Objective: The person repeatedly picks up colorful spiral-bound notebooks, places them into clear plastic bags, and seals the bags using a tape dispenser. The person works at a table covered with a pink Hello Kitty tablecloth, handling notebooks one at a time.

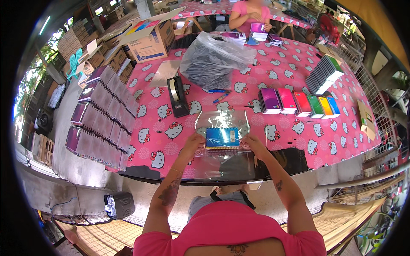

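A small stack of spiral notebooks with a blue cover on top (222,137) lies at the near edge of the table, in front of me. Clear plastic sheet (223,117) spreads out beneath and around it, and glints cross the blue cover. At the stack's left side my left hand (194,143) is closed, its fingers pinching the plastic. My right hand (253,144) does the same at the right side, with its fingertips close to the notebooks. Whether the fingers also touch the notebooks themselves is too small to tell.
Wrapped notebook stacks (100,117) line the left edge. Beyond my hands are a black tape dispenser (177,97), pens (221,96) and a plastic bag of dark items (213,64). Coloured notebook piles (294,102) stand right. A person (250,17) handles notebooks across the table.
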Available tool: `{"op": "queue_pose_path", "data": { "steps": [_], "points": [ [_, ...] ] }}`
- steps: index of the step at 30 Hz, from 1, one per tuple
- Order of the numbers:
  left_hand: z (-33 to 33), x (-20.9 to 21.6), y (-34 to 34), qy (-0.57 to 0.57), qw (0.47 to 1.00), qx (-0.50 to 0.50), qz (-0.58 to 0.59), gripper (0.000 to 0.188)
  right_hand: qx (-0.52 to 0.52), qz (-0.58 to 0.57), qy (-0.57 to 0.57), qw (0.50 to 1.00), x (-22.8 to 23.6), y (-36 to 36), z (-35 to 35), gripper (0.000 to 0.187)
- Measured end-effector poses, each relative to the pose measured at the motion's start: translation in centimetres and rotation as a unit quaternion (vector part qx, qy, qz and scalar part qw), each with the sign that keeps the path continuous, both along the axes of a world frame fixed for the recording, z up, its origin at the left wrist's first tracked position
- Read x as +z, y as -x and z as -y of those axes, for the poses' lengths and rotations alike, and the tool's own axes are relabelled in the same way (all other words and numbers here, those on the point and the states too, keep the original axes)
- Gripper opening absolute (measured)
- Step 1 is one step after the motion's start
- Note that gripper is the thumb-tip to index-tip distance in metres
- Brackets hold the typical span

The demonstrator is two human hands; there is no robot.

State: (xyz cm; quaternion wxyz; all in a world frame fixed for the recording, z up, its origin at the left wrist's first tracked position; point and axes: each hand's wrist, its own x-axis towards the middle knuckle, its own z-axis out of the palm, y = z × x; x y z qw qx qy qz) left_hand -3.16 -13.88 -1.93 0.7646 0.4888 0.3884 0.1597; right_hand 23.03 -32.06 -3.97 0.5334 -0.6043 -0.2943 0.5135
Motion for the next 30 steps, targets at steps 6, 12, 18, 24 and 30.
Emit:
{"op": "queue_pose_path", "data": {
  "steps": [6, 12, 18, 24, 30],
  "points": [
    [-0.1, -0.2, 0.6, 0.010, 1.000, -0.017, 0.001, 0.012, -0.038, -0.056, 0.008, 0.998, 0.5, 0.3, 0.2, 0.020],
    [0.2, -0.8, 0.1, 0.001, 1.000, 0.025, 0.014, 0.015, -0.089, -0.054, -0.024, 0.994, -0.9, 0.5, 0.4, 0.017],
    [-2.2, 0.2, 1.6, -0.110, 0.994, -0.007, 0.000, 0.018, -0.171, 0.570, -0.079, 0.800, 7.3, 8.2, 2.0, 0.033],
    [-4.8, 0.7, -1.7, -0.426, 0.901, -0.012, -0.080, 0.017, 0.014, 0.674, -0.116, 0.729, 4.9, 13.1, 0.6, 0.055],
    [-8.5, -2.0, -11.0, -0.713, 0.651, -0.183, -0.185, 0.016, 0.059, 0.675, -0.081, 0.731, 5.3, 13.8, 0.2, 0.058]
  ]
}}
